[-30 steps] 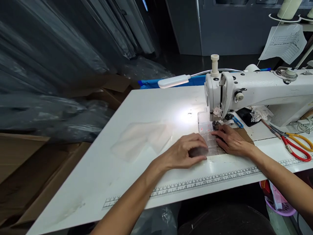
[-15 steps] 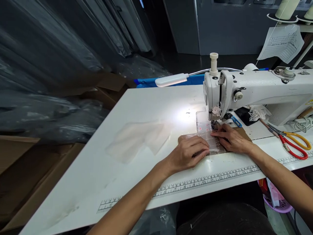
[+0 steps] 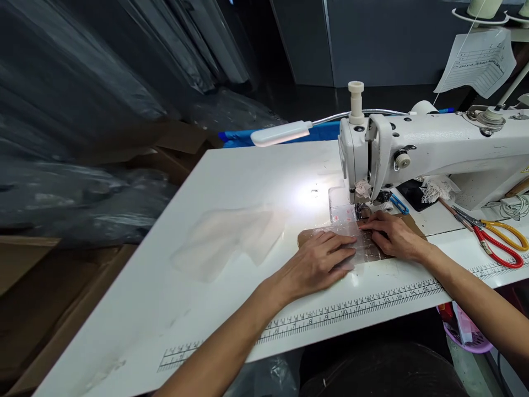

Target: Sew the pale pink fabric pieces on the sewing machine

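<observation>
My left hand (image 3: 324, 258) lies with its fingers stretched out on a thin see-through piece of fabric (image 3: 362, 252) in front of the sewing machine (image 3: 433, 144). My right hand (image 3: 394, 236) rests at the right of that fabric, fingertips on it close to the needle area and thumb apart from the forefinger. Beneath the fabric and both hands is a flat brown patch (image 3: 411, 225). The fabric runs up toward the presser foot (image 3: 360, 209), where small pink marks show. How far it is under the foot I cannot tell.
Another sheer fabric piece (image 3: 231, 237) lies on the white table (image 3: 185, 298) at left. Scissors (image 3: 491, 234) with red and yellow handles lie at right. A lamp (image 3: 281, 133) lights the table. A printed ruler (image 3: 330, 317) follows the front edge; cardboard boxes (image 3: 82, 298) stand at left.
My left hand has flattened, its fingers spreading out over the fabric, and more of the brown patch shows behind it. My right hand stays nearly in place. The view has shifted slightly.
</observation>
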The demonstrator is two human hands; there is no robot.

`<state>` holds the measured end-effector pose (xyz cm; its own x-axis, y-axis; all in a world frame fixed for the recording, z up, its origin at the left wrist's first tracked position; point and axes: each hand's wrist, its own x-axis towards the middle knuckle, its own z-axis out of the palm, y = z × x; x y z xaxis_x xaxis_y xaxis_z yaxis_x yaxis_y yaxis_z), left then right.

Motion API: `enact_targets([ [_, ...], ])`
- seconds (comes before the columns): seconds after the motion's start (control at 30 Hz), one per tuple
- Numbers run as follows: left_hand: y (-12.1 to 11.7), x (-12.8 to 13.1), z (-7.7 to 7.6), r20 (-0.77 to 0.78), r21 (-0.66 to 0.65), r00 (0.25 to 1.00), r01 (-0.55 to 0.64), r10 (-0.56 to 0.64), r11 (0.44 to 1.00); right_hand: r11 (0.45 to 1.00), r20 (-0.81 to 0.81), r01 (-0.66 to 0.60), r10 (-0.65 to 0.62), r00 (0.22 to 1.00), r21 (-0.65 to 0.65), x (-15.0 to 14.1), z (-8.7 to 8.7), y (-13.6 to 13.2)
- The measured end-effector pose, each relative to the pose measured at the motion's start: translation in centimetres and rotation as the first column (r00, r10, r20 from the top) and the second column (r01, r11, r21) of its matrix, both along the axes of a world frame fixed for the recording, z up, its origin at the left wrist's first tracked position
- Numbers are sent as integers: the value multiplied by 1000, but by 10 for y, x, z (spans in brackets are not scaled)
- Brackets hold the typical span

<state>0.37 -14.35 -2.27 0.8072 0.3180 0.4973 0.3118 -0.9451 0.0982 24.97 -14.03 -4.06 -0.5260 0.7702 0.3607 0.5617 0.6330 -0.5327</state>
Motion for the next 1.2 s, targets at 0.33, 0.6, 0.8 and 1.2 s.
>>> enact_targets([
  [0.33,-10,13,0,116,-40,991,67,-62,997,994,113,-84,75,991,75,-7,2,-1],
  [0.6,-7,12,1,91,149,993,-84,70,985,997,150,-55,47,988,49,-8,1,2],
  [0.8,-4,9,3,76,105,991,105,-113,989,991,170,-103,88,981,83,-8,6,0],
  [1.2,-1,7,7,173,27,984,34,-38,999,998,51,-61,62,997,-15,-2,5,-1],
])
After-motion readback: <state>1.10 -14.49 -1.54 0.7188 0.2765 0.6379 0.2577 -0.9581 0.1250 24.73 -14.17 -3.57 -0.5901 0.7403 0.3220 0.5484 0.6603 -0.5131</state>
